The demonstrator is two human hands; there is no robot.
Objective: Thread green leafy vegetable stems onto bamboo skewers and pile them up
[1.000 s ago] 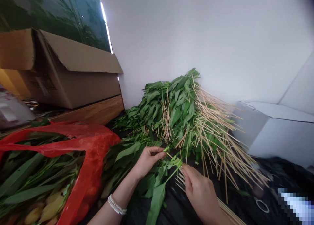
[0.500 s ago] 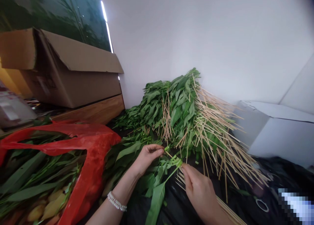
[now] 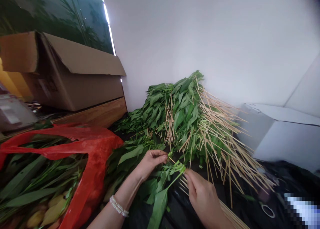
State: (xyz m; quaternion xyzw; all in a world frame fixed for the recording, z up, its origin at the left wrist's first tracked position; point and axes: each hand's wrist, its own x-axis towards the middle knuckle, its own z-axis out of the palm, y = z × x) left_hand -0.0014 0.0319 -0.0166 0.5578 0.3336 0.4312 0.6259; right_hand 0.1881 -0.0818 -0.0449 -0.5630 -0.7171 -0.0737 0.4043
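Note:
Thumb and fingers of my left hand are pinched together at a small green stem end on the tip of a thin bamboo skewer. Lower right, my right hand pinches the same skewer just behind a folded leafy green; the skewer's lower part is hidden by the hand. Long leaves of this green hang down between my wrists. Behind my hands rises a large pile of skewered leafy greens, their bamboo skewers sticking out to the right.
On the left, a red plastic bag holds more long-leaved greens. An open cardboard box stands behind it on a wooden surface. A white box sits at the right. Loose skewers lie under my right forearm on black plastic.
Both hands keep almost the same place and grip. The folded green and its hanging leaves have shifted very slightly; the pile is unchanged.

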